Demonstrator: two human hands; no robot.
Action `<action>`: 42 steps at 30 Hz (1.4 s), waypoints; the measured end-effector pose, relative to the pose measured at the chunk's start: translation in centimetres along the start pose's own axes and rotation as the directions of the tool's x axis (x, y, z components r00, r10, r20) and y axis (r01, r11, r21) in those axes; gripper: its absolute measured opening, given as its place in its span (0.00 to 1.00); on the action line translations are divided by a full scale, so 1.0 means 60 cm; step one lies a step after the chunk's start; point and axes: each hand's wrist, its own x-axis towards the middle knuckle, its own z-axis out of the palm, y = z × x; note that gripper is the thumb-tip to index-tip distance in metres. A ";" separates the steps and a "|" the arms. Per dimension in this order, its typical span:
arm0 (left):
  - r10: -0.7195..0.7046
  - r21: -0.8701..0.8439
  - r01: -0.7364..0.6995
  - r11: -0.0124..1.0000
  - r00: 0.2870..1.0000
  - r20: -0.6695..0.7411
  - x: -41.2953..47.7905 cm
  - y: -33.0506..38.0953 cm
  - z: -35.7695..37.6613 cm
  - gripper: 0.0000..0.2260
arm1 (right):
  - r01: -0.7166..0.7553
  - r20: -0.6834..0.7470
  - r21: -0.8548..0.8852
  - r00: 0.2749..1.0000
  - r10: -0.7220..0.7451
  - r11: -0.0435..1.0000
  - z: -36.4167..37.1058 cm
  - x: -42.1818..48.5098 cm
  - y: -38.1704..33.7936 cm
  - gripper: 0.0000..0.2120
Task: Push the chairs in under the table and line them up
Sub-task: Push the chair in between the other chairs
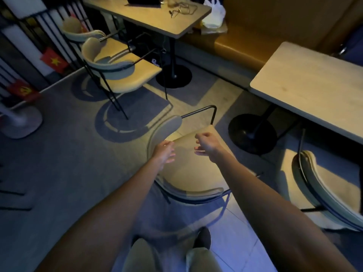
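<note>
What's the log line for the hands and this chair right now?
left hand: open, over chair back | right hand: open, above seat | chair: out from table, not pushed in

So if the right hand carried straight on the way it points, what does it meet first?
Most likely the chair seat under the right hand. Depth is unclear, so the curved armrest beyond is possible too.
</note>
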 end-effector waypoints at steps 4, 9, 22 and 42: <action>-0.012 0.098 0.006 0.995 0.998 0.061 0.076 -0.011 -0.048 0.09 | -0.104 -0.051 0.035 0.993 0.105 0.994 0.067 0.012 0.040 0.14; -0.043 0.237 0.005 0.971 0.987 0.158 0.150 -0.043 -0.100 0.06 | -0.163 -0.199 0.184 0.960 0.199 0.969 0.136 0.014 0.087 0.14; -0.103 0.425 0.090 0.901 0.995 0.007 0.213 -0.130 -0.177 0.30 | -0.308 -0.463 0.502 0.694 0.552 0.808 0.293 -0.041 0.265 0.22; -0.415 0.255 0.359 0.898 0.885 0.213 0.365 -0.169 -0.162 0.40 | -0.008 -0.332 0.914 0.558 0.760 0.406 0.351 0.045 0.283 0.12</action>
